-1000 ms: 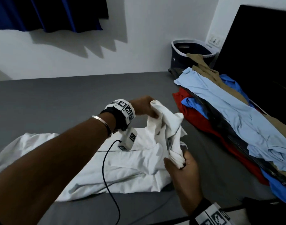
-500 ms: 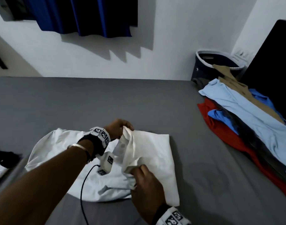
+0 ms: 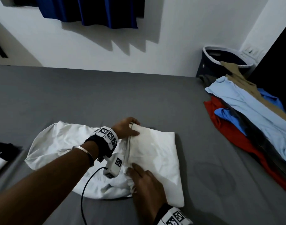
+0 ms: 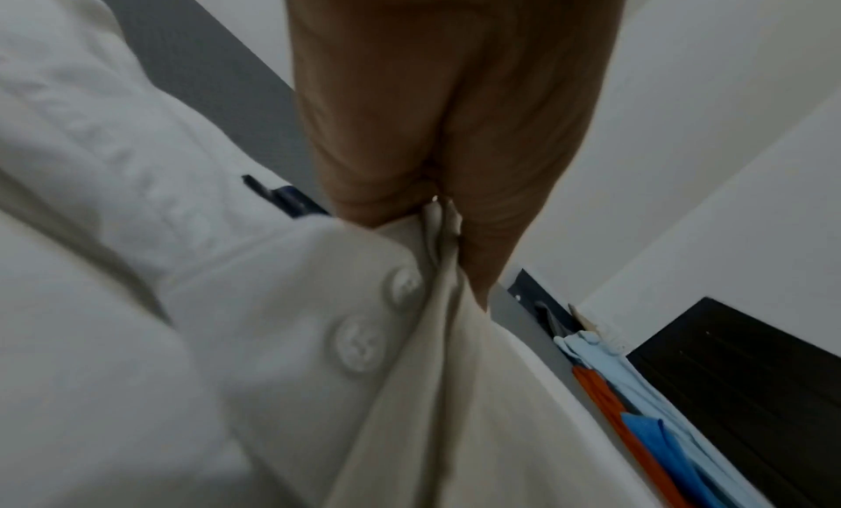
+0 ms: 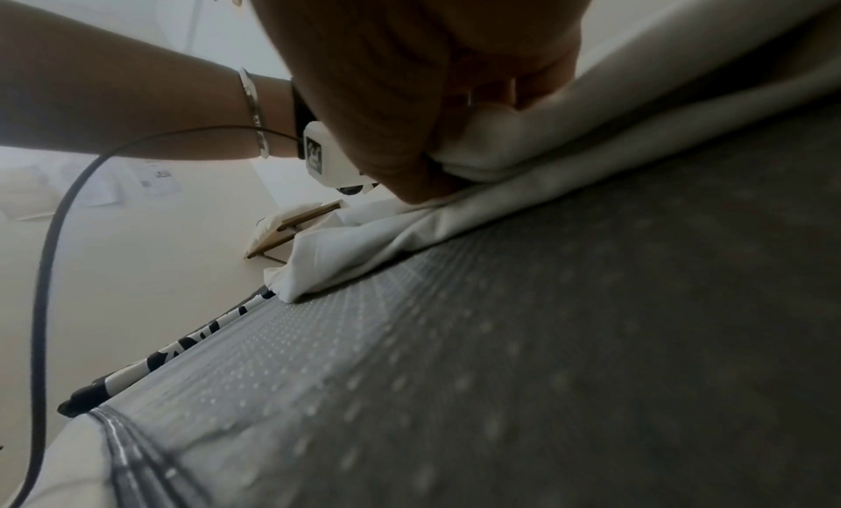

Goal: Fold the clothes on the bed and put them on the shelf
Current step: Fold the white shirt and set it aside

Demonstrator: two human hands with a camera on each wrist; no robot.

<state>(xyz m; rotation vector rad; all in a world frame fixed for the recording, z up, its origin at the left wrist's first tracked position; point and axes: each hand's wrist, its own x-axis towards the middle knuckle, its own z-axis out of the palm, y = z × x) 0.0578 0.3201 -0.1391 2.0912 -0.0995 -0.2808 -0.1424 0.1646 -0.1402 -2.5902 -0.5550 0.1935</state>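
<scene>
A: What has changed with the white shirt (image 3: 155, 153)?

B: A second ago both hands held its right side bunched up and lifted off the bed (image 3: 106, 95). Now that side lies folded over the middle of the shirt, flat on the grey bedsheet. The view has also swung left, so the pile of unfolded clothes (image 3: 246, 114) sits further to the right edge.

A: Where are the hands?

B: The left hand (image 3: 127, 128) is at the far end of the fold, pinching the cloth edge between thumb and fingers; the left wrist view shows the gathered hem gripped tight, with two buttons just below it. The right hand (image 3: 145, 184) is at the near end. From the head view its fingers lie fairly straight on the cloth, while the right wrist view shows a wad of fabric tucked under the thumb, so it appears to be grasping the shirt as well.

A: What does that mean for the task?

B: One lengthwise fold looks laid down. The left part of the shirt remains spread wide and rumpled, so the fold is likely only partly done. The red, blue, pale blue and tan garments in the pile lie untouched beside a dark laundry basket (image 3: 220, 62). No shelf is visible.
</scene>
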